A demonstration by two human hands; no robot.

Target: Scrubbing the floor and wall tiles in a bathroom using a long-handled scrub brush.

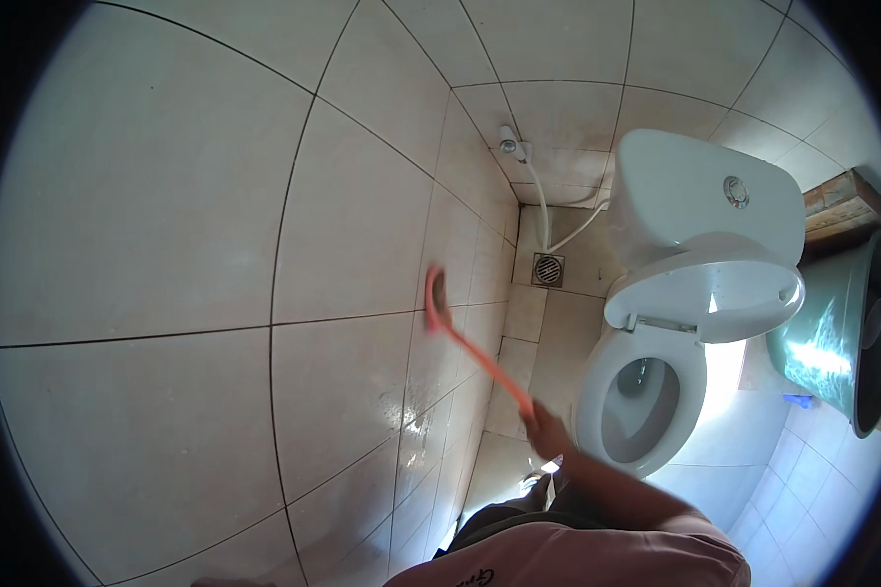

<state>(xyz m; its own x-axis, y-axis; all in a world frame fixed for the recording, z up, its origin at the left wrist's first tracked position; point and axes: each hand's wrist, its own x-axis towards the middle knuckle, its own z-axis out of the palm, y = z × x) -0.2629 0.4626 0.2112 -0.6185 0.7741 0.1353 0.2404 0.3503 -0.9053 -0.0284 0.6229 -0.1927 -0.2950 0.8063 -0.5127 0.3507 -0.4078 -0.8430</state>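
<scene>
My right hand (546,432) is closed round the end of a long orange handle. It belongs to a scrub brush (491,366), which reaches up and left from my fist. The curved pinkish-red brush head (435,298) is against the tiled wall (352,225) on the left or just off it; motion blurs it, so I cannot tell which. Wet, shiny patches show on the wall tiles below the head. My left hand is not in view; only a brownish sliver that I cannot make out shows at the lower left edge.
Right of my arm stands a white toilet (597,391), its lid (710,293) raised. A floor drain (548,269) lies in the far corner below a wall tap (511,147) with a white hose. A large green tub (822,338) stands at the far right beside a brick ledge (847,207).
</scene>
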